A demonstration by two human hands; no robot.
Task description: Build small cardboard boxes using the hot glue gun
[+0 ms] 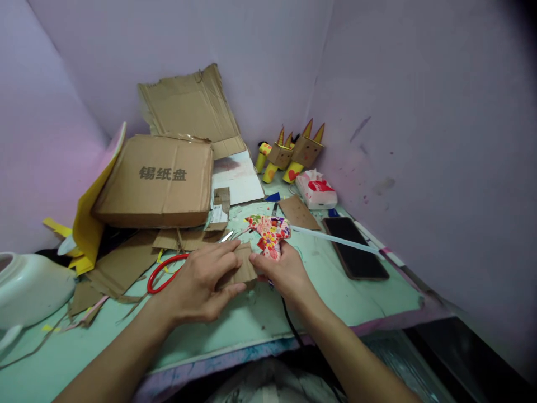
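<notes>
My right hand (287, 274) is wrapped round the handle of a hot glue gun (271, 229) with a bright floral pattern. A long whitish glue stick (335, 238) pokes out of its back, and a black cord (289, 319) runs down from it. My left hand (210, 277) is closed on a small folded piece of cardboard (245, 266), fingers on top and thumb at the near edge. My right thumb tip reaches the cardboard's right edge. The gun's nozzle points left, just beyond the cardboard. Red-handled scissors (157, 277) lie partly under my left hand.
A cardboard box (155, 179) stands at the back left, among cardboard scraps (126, 263). Two cardboard animal figures (304, 151) and a tissue pack (316, 190) are by the wall. A phone (356, 252) lies right; a white pot (33, 291) stands left.
</notes>
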